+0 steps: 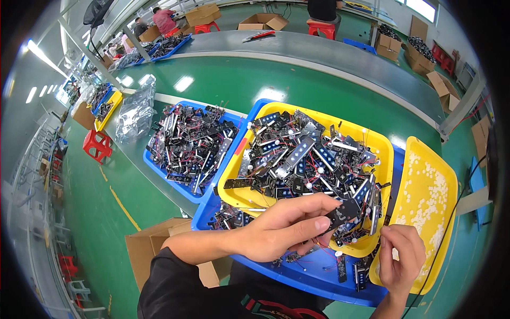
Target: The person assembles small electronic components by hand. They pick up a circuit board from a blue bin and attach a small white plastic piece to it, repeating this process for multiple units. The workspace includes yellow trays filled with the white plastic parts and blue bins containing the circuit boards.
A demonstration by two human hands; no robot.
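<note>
My left hand (289, 226) grips a small black rectangular electronic module (342, 212) between thumb and fingers, above the near edge of a yellow tray (387, 159). That tray is heaped with similar black modules, some with bluish-white dots in a row, along with thin red wires and small white round pieces. To the right, my right hand (402, 258) is closed, its thumb and fingertips pressed together. Whatever it may pinch is too small to make out. It hovers over the left side of a second yellow tray (443, 175), which holds many small white pieces (425, 191).
A large blue tray (324, 276) lies beneath the yellow ones. Another blue tray (151, 157) of modules stands to the left, near a clear plastic bag (135, 111). An open cardboard box (154, 239) is at lower left. A black cable (451, 218) hangs at right.
</note>
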